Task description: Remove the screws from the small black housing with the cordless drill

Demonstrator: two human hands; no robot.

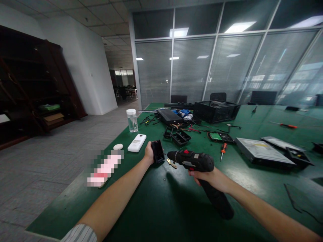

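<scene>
Wrapped around the grip of a black cordless drill [194, 160] is my right hand [212, 178]. The drill points left, its bit close to a small black rectangular box-like part [158, 152]. My left hand [149, 153] grips that part by its left side, tilted up off the table. Whether the bit touches the part I cannot tell. Two small brass-coloured metal pieces [171, 163] lie on the green table just under the drill's nose.
Black plastic frames [181, 137], an open computer case [216, 111] and a circuit board [217, 136] lie beyond my hands. To the right are an orange screwdriver [223, 151] and a flat metal drive [263, 153]. A white power bank [137, 143] and a clear bottle [132, 120] stand left.
</scene>
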